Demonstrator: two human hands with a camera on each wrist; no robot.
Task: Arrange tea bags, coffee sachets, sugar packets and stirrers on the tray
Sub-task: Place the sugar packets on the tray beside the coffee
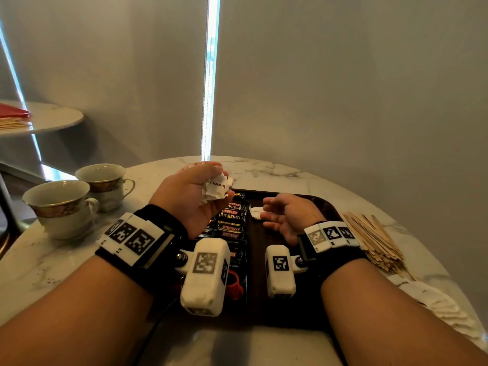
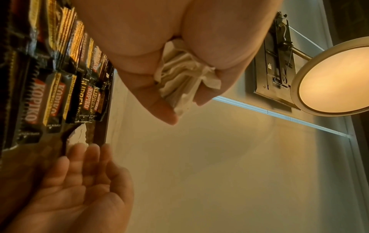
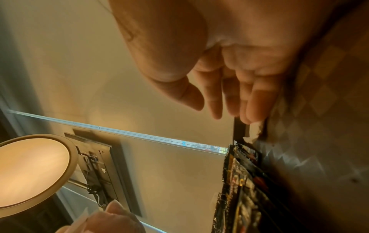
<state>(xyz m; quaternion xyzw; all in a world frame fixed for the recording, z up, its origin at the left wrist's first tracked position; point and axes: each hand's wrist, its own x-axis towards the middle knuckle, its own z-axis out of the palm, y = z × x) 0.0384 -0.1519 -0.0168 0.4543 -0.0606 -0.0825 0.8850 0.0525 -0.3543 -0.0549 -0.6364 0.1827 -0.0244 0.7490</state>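
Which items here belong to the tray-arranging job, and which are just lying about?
Job:
- tray
- coffee sachets lined up on the tray
- bunch of sugar packets held in the left hand
- single sugar packet on the tray, by the open right hand
- stirrers on the table, right of the tray
- white packets at the table's right edge

Lying about:
- two teacups
- red item on side table

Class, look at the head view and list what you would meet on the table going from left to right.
Two teacups → left hand gripping brown sugar packets → Kopiko coffee sachets on the tray → right hand → wooden stirrers.
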